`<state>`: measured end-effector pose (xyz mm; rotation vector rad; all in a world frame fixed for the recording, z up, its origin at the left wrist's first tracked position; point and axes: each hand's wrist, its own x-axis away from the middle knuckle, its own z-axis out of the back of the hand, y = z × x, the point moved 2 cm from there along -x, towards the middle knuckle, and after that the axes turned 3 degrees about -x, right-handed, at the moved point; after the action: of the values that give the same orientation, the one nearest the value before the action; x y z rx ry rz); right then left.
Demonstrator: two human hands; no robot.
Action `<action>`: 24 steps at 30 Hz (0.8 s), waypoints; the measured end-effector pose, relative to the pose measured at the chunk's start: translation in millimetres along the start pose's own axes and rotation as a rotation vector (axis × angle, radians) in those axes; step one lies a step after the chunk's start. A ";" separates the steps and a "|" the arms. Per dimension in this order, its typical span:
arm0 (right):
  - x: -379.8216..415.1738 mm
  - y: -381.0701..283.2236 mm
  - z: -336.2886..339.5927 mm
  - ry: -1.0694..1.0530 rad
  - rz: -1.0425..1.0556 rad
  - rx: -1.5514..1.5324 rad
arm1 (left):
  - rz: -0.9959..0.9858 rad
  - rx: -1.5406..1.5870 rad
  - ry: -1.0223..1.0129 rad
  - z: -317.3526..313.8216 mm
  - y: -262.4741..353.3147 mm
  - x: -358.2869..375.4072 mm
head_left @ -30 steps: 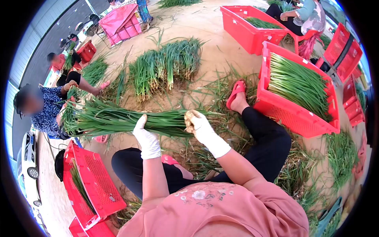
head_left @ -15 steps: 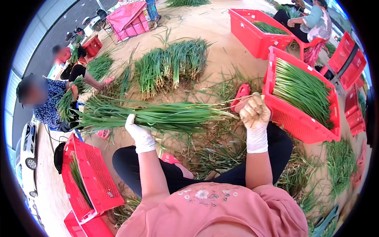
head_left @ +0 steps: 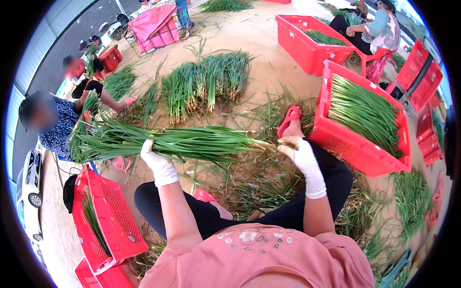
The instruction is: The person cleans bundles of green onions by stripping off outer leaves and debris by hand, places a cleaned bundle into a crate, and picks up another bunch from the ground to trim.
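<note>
My left hand, in a white glove, is closed around a long bunch of garlic chives, held crosswise over my lap. The green leaves fan out to the left, and the pale root ends point right. Beside those ends is my right hand, also gloved, with dirt-stained fingertips drawn together; what is between them, if anything, is too small to make out. Beyond the bunch lies a row of upright-leaning chive bundles on the ground.
To my right stands a red crate of neatly laid chives, with another red crate behind it. A tilted red crate is at my left. Loose trimmings litter the ground around my feet. Other people sit at left and far right.
My right hand has come down and left, from a raised fist pulling thin dry strands to beside the root ends; the strands no longer show. My left hand has shifted slightly left with the bunch.
</note>
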<state>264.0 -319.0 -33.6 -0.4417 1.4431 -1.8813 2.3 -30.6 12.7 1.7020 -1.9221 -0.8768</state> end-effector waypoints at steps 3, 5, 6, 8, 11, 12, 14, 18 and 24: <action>-7.2 -1.1 -51.5 -0.012 0.038 0.319 | -0.004 -0.052 0.034 -1.2 2.2 4.2; -17.7 10.7 -75.1 0.050 0.115 0.325 | 0.002 -0.044 0.031 -4.5 1.5 7.6; -20.4 12.7 -82.2 0.095 0.137 0.255 | -0.007 -0.066 0.051 -4.7 0.7 7.6; -25.3 13.0 -94.6 0.056 0.113 0.164 | 0.006 -0.079 0.061 -6.1 0.9 11.3; -31.0 22.4 -104.4 0.057 0.126 0.031 | 0.016 -0.085 0.049 -11.7 2.9 18.8; -32.4 27.3 -106.5 0.063 0.110 -0.062 | 0.023 -0.083 0.018 -11.3 2.7 17.9; -33.9 27.8 -108.6 0.052 0.099 -0.070 | 0.013 -0.090 0.054 -16.2 3.7 18.8; -28.6 -0.5 -102.3 0.061 0.080 0.212 | 0.013 -0.115 0.056 -18.4 2.8 17.1; -30.7 33.4 -106.1 0.041 -0.036 -0.166 | 0.098 -0.080 0.008 -21.6 4.0 11.7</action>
<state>227.3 -227.8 -93.9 -0.5137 1.6365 -1.8155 12.3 -45.7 29.7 1.5495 -1.9214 -0.8955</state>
